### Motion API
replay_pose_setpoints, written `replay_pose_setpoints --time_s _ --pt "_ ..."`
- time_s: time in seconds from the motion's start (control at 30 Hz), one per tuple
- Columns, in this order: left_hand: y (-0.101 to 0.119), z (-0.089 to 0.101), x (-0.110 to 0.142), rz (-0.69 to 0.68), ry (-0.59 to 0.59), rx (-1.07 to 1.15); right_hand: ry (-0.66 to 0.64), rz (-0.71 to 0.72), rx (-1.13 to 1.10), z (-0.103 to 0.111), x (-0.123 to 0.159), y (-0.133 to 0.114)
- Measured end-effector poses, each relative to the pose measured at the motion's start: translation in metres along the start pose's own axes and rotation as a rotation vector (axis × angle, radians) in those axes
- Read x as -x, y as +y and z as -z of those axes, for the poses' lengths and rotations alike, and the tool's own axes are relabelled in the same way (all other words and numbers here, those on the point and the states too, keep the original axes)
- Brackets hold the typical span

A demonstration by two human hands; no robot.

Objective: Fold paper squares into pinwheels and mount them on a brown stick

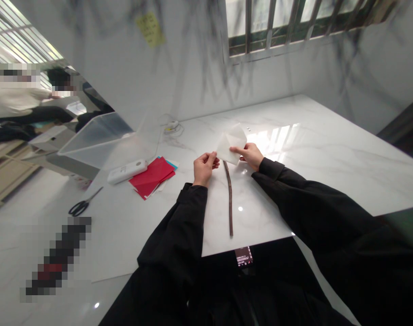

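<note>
A folded piece of whitish paper point(232, 139) is held up above the table in front of me. My right hand point(251, 156) pinches its right side, the thumb lying on top of the sheet. At the paper's left corner, the thumb and fingers of my left hand point(204, 168) are closed on the edge. Below both hands lies a thin brown stick point(230, 194), slightly bent, pointing towards me. Its far end runs up to the paper, and I cannot tell whether they touch.
Left of my hands are red paper sheets point(152, 176) over other sheets, a white oblong device point(127, 171) and a clear plastic bin point(101, 136). Black-handled scissors point(80, 207) lie further left. A cable point(172, 128) rests near the wall. A lit phone point(243, 257) is below the table's front edge. People sit far left.
</note>
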State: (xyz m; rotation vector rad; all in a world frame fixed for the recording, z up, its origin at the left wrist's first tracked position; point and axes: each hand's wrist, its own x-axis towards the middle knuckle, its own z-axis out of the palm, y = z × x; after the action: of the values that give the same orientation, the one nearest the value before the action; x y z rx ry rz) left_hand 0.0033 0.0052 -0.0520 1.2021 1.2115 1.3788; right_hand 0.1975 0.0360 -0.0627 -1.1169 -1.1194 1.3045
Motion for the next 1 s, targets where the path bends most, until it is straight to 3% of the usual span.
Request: replay_pose_setpoints --time_s 0.13,0.47,0.63,0.73,0.87,1.0 --pt "0.001 0.0 0.001 0.001 -0.014 -0.015 -0.032 0.018 0.028 0.001 0.0 -0.001" --pt "-0.009 0.004 -0.006 -0.056 0.04 -0.043 -0.301 -0.06 0.133 -0.002 0.009 -0.007" --pt "-0.008 0.005 -0.005 -0.042 0.051 -0.02 -0.331 -0.072 0.106 -0.002 0.01 -0.009" --pt "-0.003 0.002 -0.002 -0.002 -0.012 0.052 -0.299 -0.047 0.073 -0.002 0.008 -0.006" --pt "0.002 -0.004 0.005 0.066 -0.186 0.067 -0.133 -0.027 0.035 -0.005 0.007 -0.002" --pt "0.0 -0.005 0.006 0.061 -0.181 0.036 -0.043 -0.035 0.007 -0.009 0.01 -0.002"
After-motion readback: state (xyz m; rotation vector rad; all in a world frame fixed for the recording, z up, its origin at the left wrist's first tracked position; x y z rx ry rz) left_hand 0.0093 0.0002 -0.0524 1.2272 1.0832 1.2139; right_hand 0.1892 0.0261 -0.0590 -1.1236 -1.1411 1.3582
